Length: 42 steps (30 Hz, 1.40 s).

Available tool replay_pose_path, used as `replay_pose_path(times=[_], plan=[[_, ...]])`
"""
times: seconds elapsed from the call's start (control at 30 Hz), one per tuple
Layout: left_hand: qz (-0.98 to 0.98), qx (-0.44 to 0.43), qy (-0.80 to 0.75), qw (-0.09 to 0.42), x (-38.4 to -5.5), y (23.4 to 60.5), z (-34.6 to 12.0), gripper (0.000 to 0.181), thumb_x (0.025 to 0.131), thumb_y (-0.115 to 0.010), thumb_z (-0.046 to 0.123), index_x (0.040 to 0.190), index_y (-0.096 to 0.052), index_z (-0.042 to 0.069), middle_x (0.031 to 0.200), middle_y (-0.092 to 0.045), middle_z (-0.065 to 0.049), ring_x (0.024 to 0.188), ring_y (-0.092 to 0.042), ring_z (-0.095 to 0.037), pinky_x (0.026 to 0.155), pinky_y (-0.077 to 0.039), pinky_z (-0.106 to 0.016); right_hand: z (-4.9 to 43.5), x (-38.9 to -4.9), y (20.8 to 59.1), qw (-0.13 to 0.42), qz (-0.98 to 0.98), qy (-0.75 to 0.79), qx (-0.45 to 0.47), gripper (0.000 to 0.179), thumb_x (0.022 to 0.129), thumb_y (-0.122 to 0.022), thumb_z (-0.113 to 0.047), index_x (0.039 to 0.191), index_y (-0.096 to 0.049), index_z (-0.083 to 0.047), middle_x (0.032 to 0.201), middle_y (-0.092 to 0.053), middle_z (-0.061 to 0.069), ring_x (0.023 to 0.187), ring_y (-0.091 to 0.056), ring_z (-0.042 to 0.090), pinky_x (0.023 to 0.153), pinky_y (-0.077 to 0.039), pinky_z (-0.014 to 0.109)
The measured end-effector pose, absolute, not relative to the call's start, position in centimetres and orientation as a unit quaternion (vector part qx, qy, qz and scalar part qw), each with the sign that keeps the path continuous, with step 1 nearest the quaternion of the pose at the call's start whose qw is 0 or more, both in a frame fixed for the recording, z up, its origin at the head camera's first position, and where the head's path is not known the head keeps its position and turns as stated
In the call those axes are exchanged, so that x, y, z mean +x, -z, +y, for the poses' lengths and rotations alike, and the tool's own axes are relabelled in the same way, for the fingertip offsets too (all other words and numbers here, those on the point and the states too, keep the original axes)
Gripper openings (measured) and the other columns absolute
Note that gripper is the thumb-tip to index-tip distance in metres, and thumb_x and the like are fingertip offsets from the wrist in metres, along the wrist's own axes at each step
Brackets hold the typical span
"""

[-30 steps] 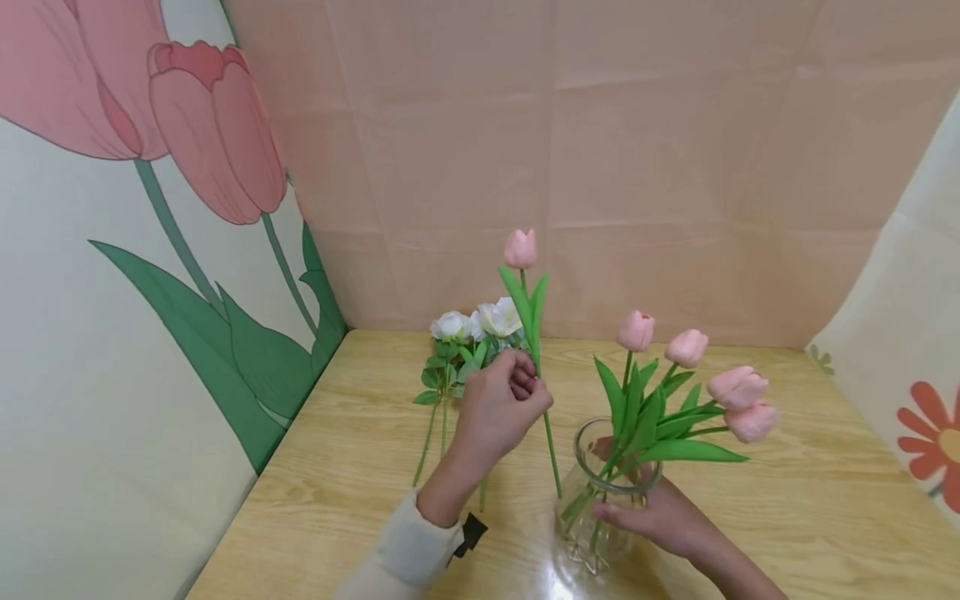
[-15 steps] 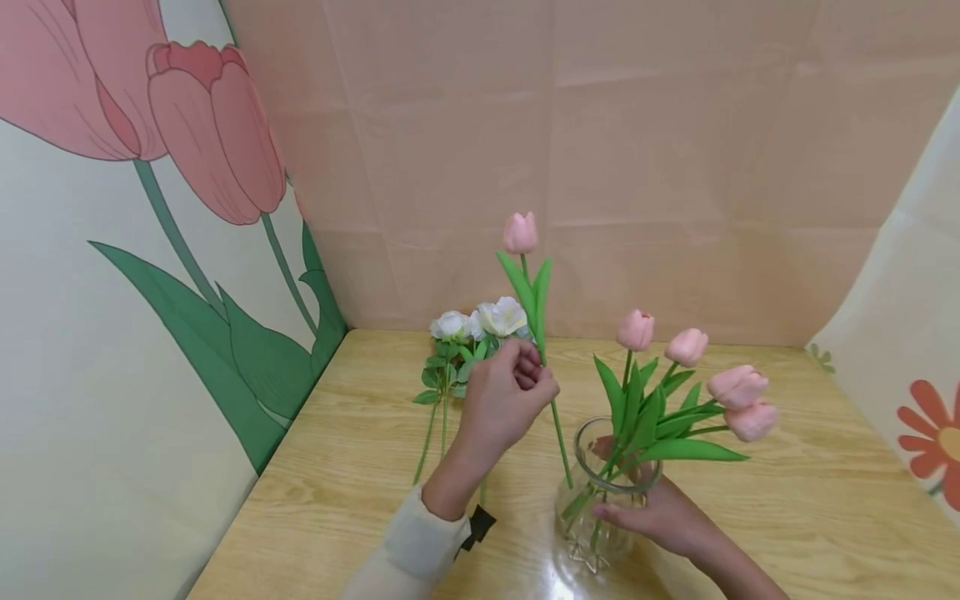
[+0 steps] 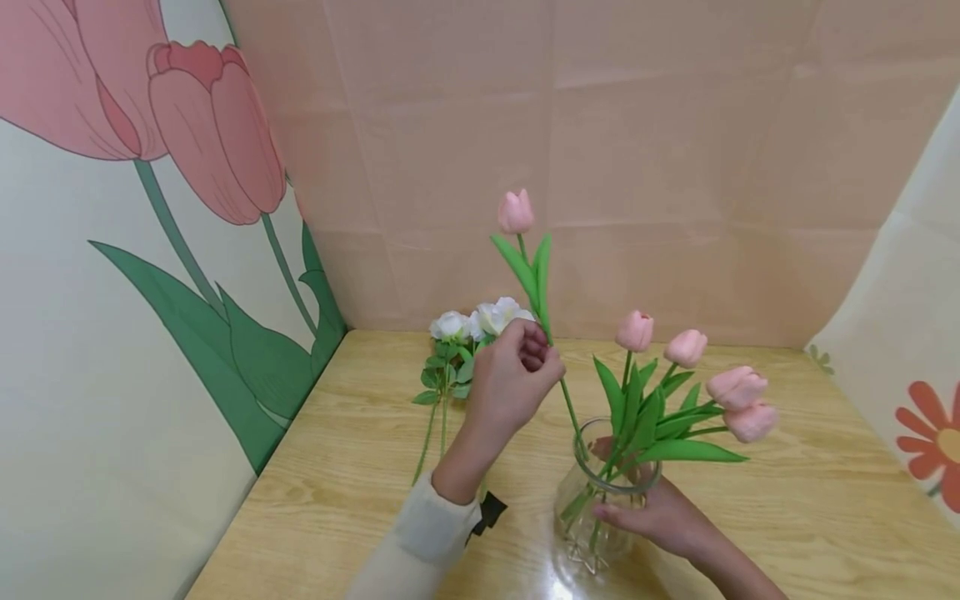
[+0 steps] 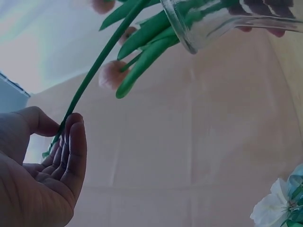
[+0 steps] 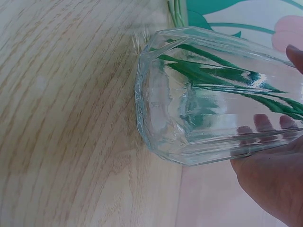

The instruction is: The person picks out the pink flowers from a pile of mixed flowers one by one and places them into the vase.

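A pink tulip [image 3: 516,212] stands nearly upright in my left hand [image 3: 510,383], its stem pinched between thumb and fingers below the leaves. The lower end of that stem reaches the mouth of a clear glass vase [image 3: 592,533]; the head view does not plainly show how deep it goes. My right hand [image 3: 656,517] grips the vase around its side from the right. Several pink tulips [image 3: 686,347] lean rightward out of the vase. In the right wrist view, green stems [image 5: 203,71] show through the glass wall [image 5: 189,151], and fingers [image 5: 262,124] lie behind it.
White flowers [image 3: 452,325] with green stems lie on the wooden table [image 3: 322,467], behind and left of my left arm. A pinkish backdrop [image 3: 675,167] closes off the rear, and a tulip-printed panel [image 3: 60,333] stands at the left.
My left hand has risen and shifted right with its tulip, bringing the stem's lower end from beside the vase to its rim. The right hand and vase look unmoved.
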<state>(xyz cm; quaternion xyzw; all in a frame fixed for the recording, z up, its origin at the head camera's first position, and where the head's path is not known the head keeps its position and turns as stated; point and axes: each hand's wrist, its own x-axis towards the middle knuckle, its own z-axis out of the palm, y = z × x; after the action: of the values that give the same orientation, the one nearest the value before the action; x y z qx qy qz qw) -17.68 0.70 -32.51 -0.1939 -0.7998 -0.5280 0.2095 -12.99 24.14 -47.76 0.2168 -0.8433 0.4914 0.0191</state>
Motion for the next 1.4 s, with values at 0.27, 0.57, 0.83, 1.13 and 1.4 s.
replay_pose_path(times=[0.27, 0.57, 0.83, 1.13, 1.4], plan=[[-0.797, -0.223, 0.513, 0.227, -18.0, 32.9, 1.5, 0.010, 0.088, -0.068, 0.010, 0.096, -0.064, 0.010, 0.079, -0.069, 0.003, 0.067, -0.062, -0.001, 0.063, -0.052, -0.016, 24.1, -13.1, 47.8, 0.021, -0.841, -0.494, 0.219, 0.074, 0.081, -0.083, -0.016, 0.144, -0.044, -0.004, 0.135, -0.058, 0.018, 0.126, -0.053, 0.027, 0.097, -0.042, 0.068], [-0.808, -0.242, 0.494, 0.213, -17.8, 33.8, 2.2, 0.010, 0.089, -0.068, 0.010, 0.097, -0.063, 0.010, 0.079, -0.066, 0.005, 0.066, -0.059, 0.003, 0.061, -0.051, -0.013, 24.1, -13.0, 47.9, 0.019, -0.845, -0.488, 0.216, 0.074, 0.082, -0.082, -0.016, 0.144, -0.044, -0.005, 0.136, -0.058, 0.017, 0.126, -0.053, 0.026, 0.097, -0.043, 0.065], [-0.819, -0.259, 0.469, 0.204, -17.6, 35.0, 2.8, 0.011, 0.087, -0.071, 0.011, 0.096, -0.064, 0.011, 0.078, -0.067, 0.007, 0.065, -0.058, 0.008, 0.061, -0.049, -0.009, 24.2, -13.0, 47.8, 0.013, -0.843, -0.492, 0.218, 0.076, 0.082, -0.082, -0.016, 0.145, -0.042, -0.003, 0.138, -0.057, 0.020, 0.125, -0.051, 0.047, 0.095, -0.044, 0.069], [-0.822, -0.280, 0.461, 0.184, -17.4, 35.8, 3.0, 0.010, 0.088, -0.070, 0.010, 0.097, -0.065, 0.012, 0.081, -0.068, 0.006, 0.067, -0.058, 0.009, 0.062, -0.050, -0.008, 24.2, -13.1, 47.8, 0.013, -0.848, -0.486, 0.213, 0.076, 0.082, -0.083, -0.017, 0.146, -0.043, -0.005, 0.138, -0.058, 0.016, 0.127, -0.053, 0.034, 0.098, -0.043, 0.061], [-0.831, -0.302, 0.426, 0.193, -17.3, 36.3, 2.9, 0.010, 0.088, -0.070, 0.011, 0.097, -0.064, 0.013, 0.080, -0.067, 0.008, 0.068, -0.057, 0.009, 0.062, -0.047, -0.006, 24.2, -13.3, 48.0, 0.013, -0.847, -0.486, 0.216, 0.078, 0.082, -0.082, -0.017, 0.146, -0.041, -0.001, 0.138, -0.057, 0.019, 0.126, -0.053, 0.040, 0.097, -0.043, 0.064]])
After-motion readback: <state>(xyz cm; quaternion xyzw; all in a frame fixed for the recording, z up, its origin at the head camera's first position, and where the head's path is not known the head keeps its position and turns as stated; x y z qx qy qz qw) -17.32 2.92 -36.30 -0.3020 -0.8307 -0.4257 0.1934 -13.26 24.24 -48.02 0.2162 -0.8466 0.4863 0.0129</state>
